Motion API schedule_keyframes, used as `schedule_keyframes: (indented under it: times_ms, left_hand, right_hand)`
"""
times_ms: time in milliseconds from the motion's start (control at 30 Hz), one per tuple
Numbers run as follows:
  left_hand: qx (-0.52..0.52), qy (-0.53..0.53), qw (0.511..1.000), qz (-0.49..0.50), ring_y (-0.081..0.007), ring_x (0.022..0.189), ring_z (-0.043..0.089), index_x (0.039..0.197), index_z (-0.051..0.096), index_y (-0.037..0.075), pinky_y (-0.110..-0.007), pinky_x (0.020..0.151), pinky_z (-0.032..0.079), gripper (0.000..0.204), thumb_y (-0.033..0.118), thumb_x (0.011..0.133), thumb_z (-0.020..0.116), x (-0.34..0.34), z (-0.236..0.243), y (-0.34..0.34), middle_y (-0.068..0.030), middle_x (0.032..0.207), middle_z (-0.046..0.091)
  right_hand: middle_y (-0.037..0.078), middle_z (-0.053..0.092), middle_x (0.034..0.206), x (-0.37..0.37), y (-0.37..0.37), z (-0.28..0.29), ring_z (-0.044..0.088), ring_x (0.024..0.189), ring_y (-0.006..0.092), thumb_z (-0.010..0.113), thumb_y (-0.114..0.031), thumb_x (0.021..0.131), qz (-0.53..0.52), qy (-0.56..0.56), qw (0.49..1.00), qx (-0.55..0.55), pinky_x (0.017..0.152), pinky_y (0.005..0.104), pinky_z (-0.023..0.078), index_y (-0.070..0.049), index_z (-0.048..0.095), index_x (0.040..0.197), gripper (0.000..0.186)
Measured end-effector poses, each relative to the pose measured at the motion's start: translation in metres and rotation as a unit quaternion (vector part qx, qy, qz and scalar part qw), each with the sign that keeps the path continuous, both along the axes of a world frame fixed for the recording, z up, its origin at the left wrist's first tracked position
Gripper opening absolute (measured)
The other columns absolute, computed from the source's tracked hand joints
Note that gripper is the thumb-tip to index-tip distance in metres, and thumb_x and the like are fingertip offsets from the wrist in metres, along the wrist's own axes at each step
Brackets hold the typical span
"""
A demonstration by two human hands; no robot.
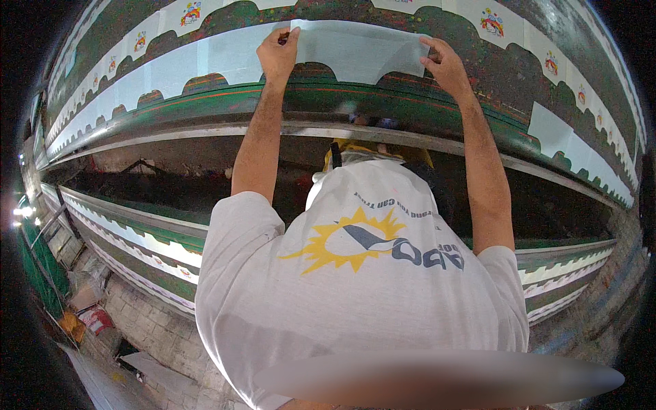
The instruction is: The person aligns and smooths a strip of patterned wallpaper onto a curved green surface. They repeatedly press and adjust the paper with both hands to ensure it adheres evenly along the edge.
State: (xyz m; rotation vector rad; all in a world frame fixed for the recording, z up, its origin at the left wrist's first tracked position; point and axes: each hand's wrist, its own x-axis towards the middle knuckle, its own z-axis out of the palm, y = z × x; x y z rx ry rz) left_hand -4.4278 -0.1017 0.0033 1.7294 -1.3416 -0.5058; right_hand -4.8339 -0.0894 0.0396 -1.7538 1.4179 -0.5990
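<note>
Pale pieces (229, 58) are lining the left side, reaching the left hand (278, 51), which is pinching the upper left corner of a pale sheet (355, 51). The sheet is spreading left to right lengthwise across the dark surface (507, 78), its notched edge facing the person. The right hand (443, 60), fingers slightly parted, is touching its right end, grip unclear; bare surface is stretching beyond.
</note>
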Motion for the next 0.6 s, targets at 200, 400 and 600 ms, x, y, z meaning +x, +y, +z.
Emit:
schedule_keyframes:
  times_ms: [200,400,600]
  left_hand:
    - [0.027,0.006,1.000,0.009,-0.0164,0.075,0.074,0.103,0.080,0.002,-0.032,0.072,0.057,0.030,0.029,0.091,0.083,-0.002,0.002,-0.001,-0.0101,0.086,0.079]
    - [0.048,-0.022,0.999,0.006,-0.0184,0.082,0.075,0.108,0.078,0.001,-0.033,0.074,0.058,0.032,0.027,0.090,0.083,-0.005,0.011,0.001,-0.0113,0.093,0.079]
    - [-0.043,-0.206,0.977,-0.030,-0.0369,0.125,0.060,0.129,0.069,0.004,-0.045,0.099,0.052,0.046,0.024,0.089,0.080,-0.020,0.010,0.005,-0.0164,0.138,0.063]
  right_hand:
    - [0.015,0.057,0.147,0.005,0.001,-0.003,0.068,0.112,0.0267,0.074,-0.015,0.094,-0.017,0.005,1.000,0.002,0.096,0.0358,0.058,-0.009,0.061,0.144,0.052]
    - [0.015,0.058,0.145,0.005,0.001,-0.003,0.069,0.102,0.0249,0.075,-0.014,0.089,-0.017,0.034,0.999,-0.004,0.093,0.0357,0.059,-0.009,0.062,0.142,0.056]
    - [0.013,0.051,0.152,0.003,0.004,-0.005,0.069,0.104,0.0201,0.073,-0.016,0.096,-0.005,0.043,0.999,0.012,0.092,0.0357,0.059,-0.015,0.057,0.150,0.057]
